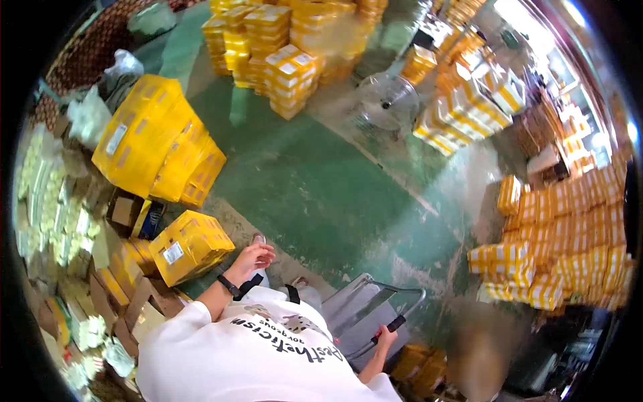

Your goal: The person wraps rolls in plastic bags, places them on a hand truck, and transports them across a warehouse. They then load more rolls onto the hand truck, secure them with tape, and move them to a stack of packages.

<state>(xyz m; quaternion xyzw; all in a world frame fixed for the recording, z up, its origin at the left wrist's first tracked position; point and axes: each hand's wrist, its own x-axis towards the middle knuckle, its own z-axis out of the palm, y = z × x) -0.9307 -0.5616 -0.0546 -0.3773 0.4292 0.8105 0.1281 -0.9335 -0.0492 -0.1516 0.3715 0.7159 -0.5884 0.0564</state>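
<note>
My left hand (256, 258), with a dark band on its wrist, is held in front of my body with its fingers loosely bent and apart. Nothing shows in it. Just to its left stands a yellow-taped carton (192, 246) with a white label. On the other side, my right hand (384, 336) is wrapped around the black grip on the metal handle of a platform cart (348, 301). The cart's grey deck is partly hidden behind the handle and my arm.
Large yellow-wrapped cartons (144, 134) stand at left, near opened cardboard boxes (134, 288). Taped box stacks rise at the back (291, 74) and right (556, 234). A floor fan (386, 104) stands beyond the green floor (315, 181). A blurred shape sits at lower right.
</note>
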